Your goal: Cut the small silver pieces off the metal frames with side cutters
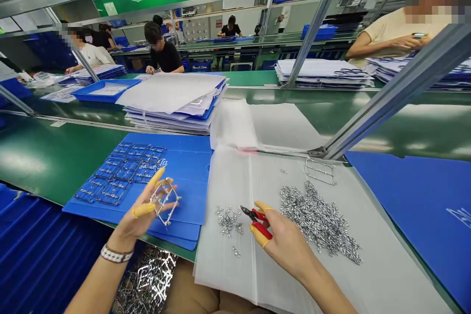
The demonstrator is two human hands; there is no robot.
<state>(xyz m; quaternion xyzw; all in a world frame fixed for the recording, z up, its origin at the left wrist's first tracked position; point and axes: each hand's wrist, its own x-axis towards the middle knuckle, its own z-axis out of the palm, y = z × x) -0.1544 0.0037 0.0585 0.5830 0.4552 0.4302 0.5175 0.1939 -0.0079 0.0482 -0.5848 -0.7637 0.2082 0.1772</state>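
My left hand (142, 211), with yellow finger cots and a bracelet at the wrist, holds up a small silver sprue frame (166, 208) above the blue sheet (187, 167). Rows of similar frames (119, 169) with small parts in them lie on that sheet. In my right hand (283, 235), also in yellow finger cots, are red-handled side cutters (259, 223), their dark jaws pointing left. Below the jaws is a small cluster of shiny metal pieces (230, 221) on white sheeting (235, 260). A large heap of like pieces (320, 218) lies right of my right hand.
An emptied frame (320, 170) lies behind the heap. Scrap frames (147, 277) fill a space below the table edge. A stack of sheets (172, 103) and a blue tray (105, 91) stand behind. A slanted metal post (397, 86) rises at right. Several people work beyond.
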